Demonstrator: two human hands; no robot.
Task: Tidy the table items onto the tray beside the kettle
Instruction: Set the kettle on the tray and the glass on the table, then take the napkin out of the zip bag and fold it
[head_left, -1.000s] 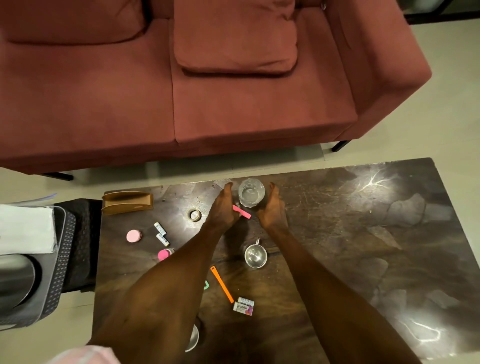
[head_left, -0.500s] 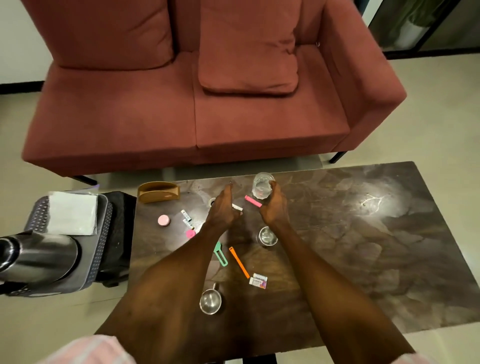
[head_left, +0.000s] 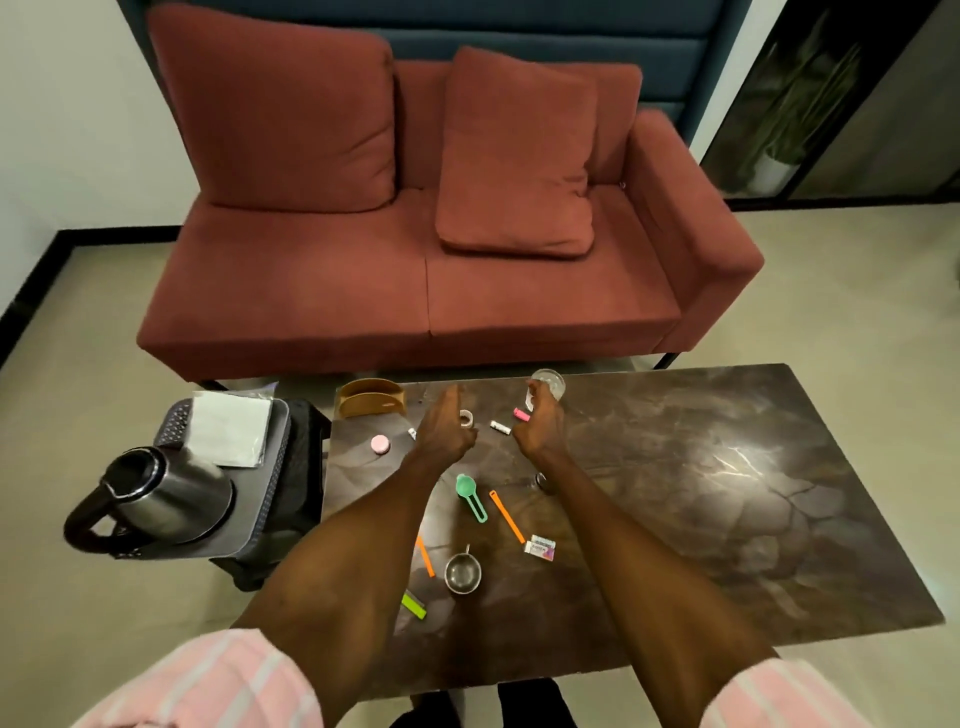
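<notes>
My left hand (head_left: 445, 431) hovers over the dark table (head_left: 701, 493) with its fingers loose and nothing in it, just left of a small tape ring (head_left: 466, 417). My right hand (head_left: 540, 428) reaches up to a clear glass (head_left: 551, 383) at the far edge; its fingertips touch the glass, but the grip is unclear. Between my hands lie a white tube (head_left: 500, 427) and a pink eraser (head_left: 521, 414). The grey tray (head_left: 175, 415) at the left holds a steel kettle (head_left: 161, 499) and a white folded cloth (head_left: 228, 428).
On the table are a wooden holder (head_left: 371, 397), pink lid (head_left: 380, 443), green scoop (head_left: 470, 496), two orange strips (head_left: 506, 515), a steel cup (head_left: 462, 571), lime clip (head_left: 414, 605) and small packet (head_left: 540, 546). A red sofa (head_left: 415, 291) stands behind.
The view has pulled back and up, bringing the kettle and tray into sight. My left hand has drawn left, away from the glass. My right hand stays at the glass.
</notes>
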